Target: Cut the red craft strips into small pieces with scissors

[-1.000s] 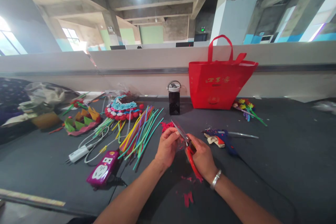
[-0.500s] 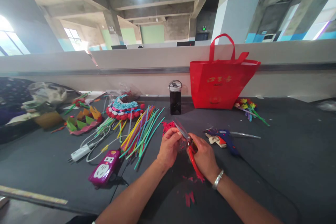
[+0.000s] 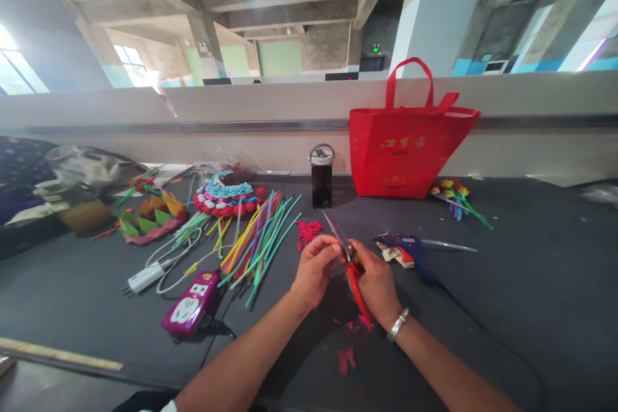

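Red-handled scissors [image 3: 357, 290] are in my right hand [image 3: 380, 286], fingers wrapped around the handles. Their blades point up and away, close to my left fingertips. My left hand [image 3: 313, 273] is closed in a pinch beside the blades; whatever lies between its fingers is too small and covered to make out. Just beyond the left hand is a little pile of red cut pieces [image 3: 309, 232]. Nearer me, below the scissors, red scraps [image 3: 346, 360] are scattered on the dark table [image 3: 299, 360].
Coloured pipe cleaners [image 3: 261, 244] and a purple power strip [image 3: 193, 306] lie to the left. A blue glue gun [image 3: 410, 248] rests on the right, its cord trailing toward me. Behind stand a dark bottle [image 3: 322, 183] and a red bag [image 3: 405, 154].
The scissors' blades have shifted slightly right and apart from the red pile, which shows more fully. My hands stay close together, and the view has tilted a little.
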Motion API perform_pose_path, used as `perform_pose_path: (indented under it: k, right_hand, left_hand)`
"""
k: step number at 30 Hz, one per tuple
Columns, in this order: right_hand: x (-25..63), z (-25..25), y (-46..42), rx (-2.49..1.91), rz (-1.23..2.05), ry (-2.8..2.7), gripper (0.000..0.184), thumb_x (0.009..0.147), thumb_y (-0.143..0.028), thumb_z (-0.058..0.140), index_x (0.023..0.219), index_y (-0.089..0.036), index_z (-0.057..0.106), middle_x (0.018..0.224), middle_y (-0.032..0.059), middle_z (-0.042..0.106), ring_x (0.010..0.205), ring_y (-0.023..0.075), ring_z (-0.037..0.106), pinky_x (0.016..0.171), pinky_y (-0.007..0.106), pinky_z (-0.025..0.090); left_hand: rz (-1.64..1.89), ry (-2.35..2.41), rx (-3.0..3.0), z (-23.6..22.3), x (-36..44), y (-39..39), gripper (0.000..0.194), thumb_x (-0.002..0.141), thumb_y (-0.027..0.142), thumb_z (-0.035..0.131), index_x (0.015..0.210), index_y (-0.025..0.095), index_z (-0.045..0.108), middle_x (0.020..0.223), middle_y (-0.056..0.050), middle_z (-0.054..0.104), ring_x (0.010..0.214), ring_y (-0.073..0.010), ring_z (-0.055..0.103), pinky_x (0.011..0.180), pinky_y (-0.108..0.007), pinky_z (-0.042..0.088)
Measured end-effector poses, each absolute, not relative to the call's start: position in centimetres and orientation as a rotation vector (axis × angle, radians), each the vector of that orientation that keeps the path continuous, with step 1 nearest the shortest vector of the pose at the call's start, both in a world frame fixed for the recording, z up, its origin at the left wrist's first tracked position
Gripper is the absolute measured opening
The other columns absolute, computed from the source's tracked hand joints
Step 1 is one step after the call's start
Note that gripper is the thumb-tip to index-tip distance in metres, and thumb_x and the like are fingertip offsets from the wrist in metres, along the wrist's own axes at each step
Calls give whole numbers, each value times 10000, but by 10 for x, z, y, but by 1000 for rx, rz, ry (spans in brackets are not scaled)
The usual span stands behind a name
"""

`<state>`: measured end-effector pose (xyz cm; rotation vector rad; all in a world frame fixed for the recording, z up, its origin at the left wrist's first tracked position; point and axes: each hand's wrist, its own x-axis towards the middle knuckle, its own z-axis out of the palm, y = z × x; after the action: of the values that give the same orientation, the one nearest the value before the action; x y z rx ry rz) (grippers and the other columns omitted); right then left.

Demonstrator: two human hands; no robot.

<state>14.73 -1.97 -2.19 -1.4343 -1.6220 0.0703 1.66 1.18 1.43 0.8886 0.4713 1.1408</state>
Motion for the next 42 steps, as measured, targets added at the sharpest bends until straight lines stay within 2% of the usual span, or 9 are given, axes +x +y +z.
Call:
perform_pose_path:
  k: [3, 6, 9, 15, 21, 26, 30, 36, 42]
  right_hand:
    - [150, -17, -17, -1424, 180, -1476, 346, 839, -230, 507, 1167, -164, 591, 1024, 96, 710, 847, 209, 687, 773, 337, 545]
    - [153, -8, -18, -1355, 291, -1379, 328, 851, -286, 532, 1156, -179, 586, 998, 69, 694, 797, 176, 664, 758, 310, 539]
    - [156, 2, -21, -1249, 389, -1345, 356, 847, -290, 549, 1190, -197, 545, 867, 17, 668, 687, 142, 625, 673, 275, 534]
    - [157, 12, -26, -1109, 502, -1359, 365, 846, -304, 563, 1198, -219, 517, 926, 30, 676, 796, 164, 651, 714, 301, 550]
    - [154, 14, -26, -1071, 632, -1360, 327, 835, -275, 559, 1157, -222, 538, 854, 1, 663, 693, 137, 635, 646, 266, 539]
    - [159, 11, -21, -1149, 585, -1312, 327, 826, -286, 576, 1141, -201, 548, 783, -21, 625, 621, 116, 588, 591, 237, 501]
    - [162, 8, -17, -1199, 584, -1258, 357, 809, -297, 596, 1146, -188, 551, 760, -20, 621, 580, 113, 569, 554, 233, 487]
    - [159, 2, -15, -1239, 498, -1323, 358, 801, -252, 579, 1153, -191, 565, 788, -1, 654, 660, 138, 614, 644, 258, 514]
    - [158, -4, -15, -1271, 450, -1335, 351, 822, -280, 574, 1164, -199, 567, 839, 7, 659, 716, 151, 631, 713, 285, 516]
  left_hand:
    - [1130, 450, 887, 16, 16, 13, 119, 731, 239, 698, 710, 156, 616, 640, 7, 571, 607, -104, 527, 720, -266, 422]
    - [1056, 442, 854, 16, 16, 15, 110, 718, 216, 673, 688, 153, 587, 632, 15, 515, 578, -95, 490, 645, -245, 403]
    - [948, 444, 828, 15, 16, 16, 117, 697, 215, 671, 678, 153, 573, 620, 15, 481, 564, -92, 457, 593, -234, 381]
    - [778, 438, 812, 12, 16, 15, 102, 681, 202, 672, 665, 152, 584, 625, 13, 466, 568, -97, 456, 668, -276, 447]
    - [675, 424, 792, 9, 15, 15, 80, 677, 190, 654, 653, 149, 590, 599, 18, 434, 547, -99, 446, 638, -283, 441]
    - [920, 605, 962, 8, 16, 18, 66, 701, 221, 654, 695, 161, 629, 621, 7, 517, 563, -108, 460, 625, -262, 407]
    - [1129, 771, 1311, 10, 16, 19, 64, 709, 225, 693, 753, 178, 692, 715, -18, 608, 646, -130, 509, 643, -248, 376]
    - [1236, 857, 1773, 12, 16, 18, 54, 717, 157, 675, 688, 197, 697, 660, -18, 602, 626, -140, 493, 627, -255, 359]
    - [1168, 947, 1688, 8, 17, 19, 44, 690, 165, 666, 650, 176, 651, 619, 5, 589, 595, -121, 483, 590, -246, 338]
